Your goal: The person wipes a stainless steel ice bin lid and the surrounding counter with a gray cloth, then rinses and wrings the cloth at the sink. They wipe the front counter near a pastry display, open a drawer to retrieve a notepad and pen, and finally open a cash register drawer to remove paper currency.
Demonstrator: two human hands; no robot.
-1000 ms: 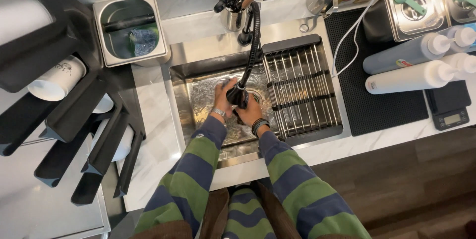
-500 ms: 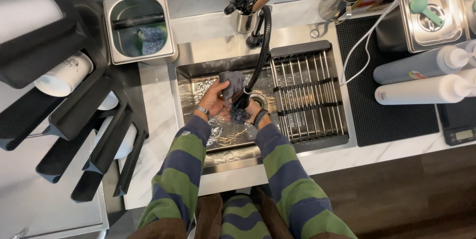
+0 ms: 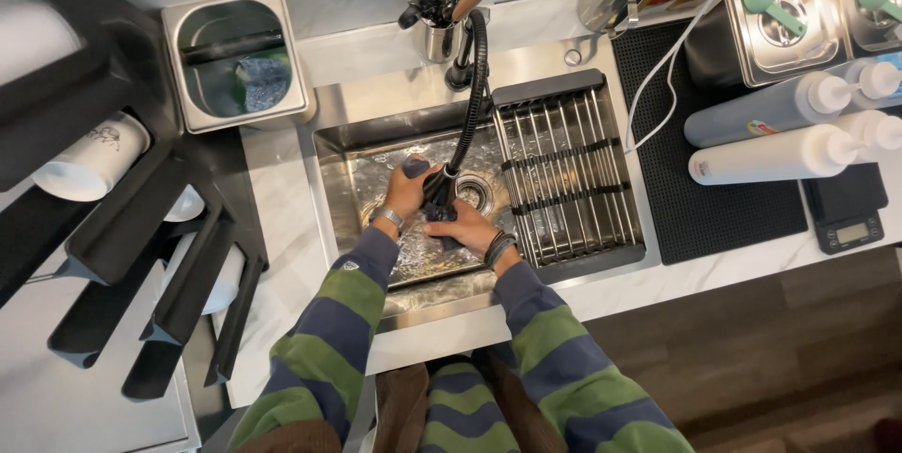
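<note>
Both my hands are inside a steel sink [image 3: 343, 148] with water on its bottom. A black pull-down faucet hose [image 3: 474, 86] arcs down to a spray head [image 3: 438, 188] between them. My left hand [image 3: 406, 195], with a wristband, grips a dark grey item [image 3: 415, 168] just left of the spray head. Just below the spray head, my right hand [image 3: 462, 229], with bracelets on the wrist, is curled around a dark piece [image 3: 442, 216]. Whether the two dark parts are one thing is unclear. Striped green and blue sleeves cover both arms.
A wire drying rack [image 3: 568, 176] spans the sink's right half. Right of it lie a black mat [image 3: 714, 199], white squeeze bottles [image 3: 770, 154], a small scale [image 3: 848, 223] and lidded steel tubs [image 3: 785, 25]. A steel bin [image 3: 235, 63] and black cup holders [image 3: 113, 227] stand on the left.
My left hand has drawn slightly away from the right one and lifted the grey item beside the spray head. Both hands stay in the sink.
</note>
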